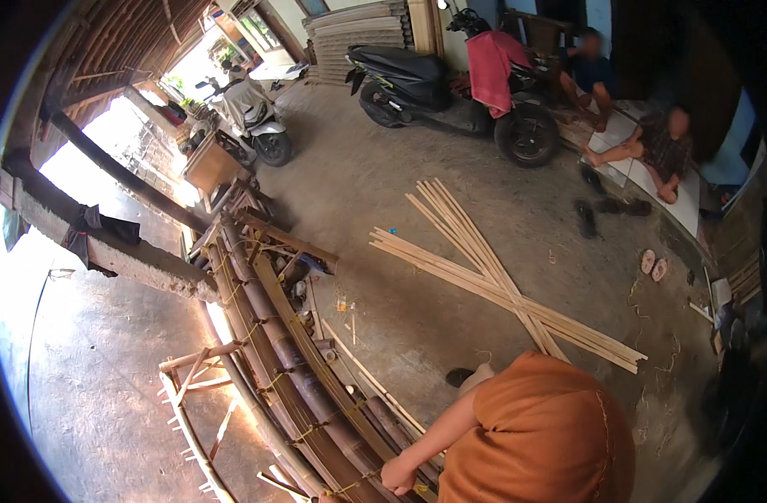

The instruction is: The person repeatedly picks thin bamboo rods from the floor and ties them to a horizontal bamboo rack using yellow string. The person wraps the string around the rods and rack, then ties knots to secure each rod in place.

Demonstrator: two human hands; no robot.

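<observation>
My right hand (398, 476), at the end of a bare forearm from an orange sleeve (538, 427), is closed at the near end of a long structure of lashed bamboo poles (276, 339). Whatever its fingers hold is too small to make out. Yellow cord (309, 433) binds the poles at intervals, and a bit of it shows close to that hand. Only a sliver of what seems to be my left hand (327, 499) shows at the lower edge, beside the poles; its fingers are cut off.
Two crossed bundles of pale wooden strips (492, 272) lie on the floor. Beyond stand a dark motorbike (408, 80) with a red cloth (494, 71) and a white scooter (253, 117). Two people sit at the right by a doorstep. A bamboo frame (186, 411) stands left; pink sandals (654, 266) lie right.
</observation>
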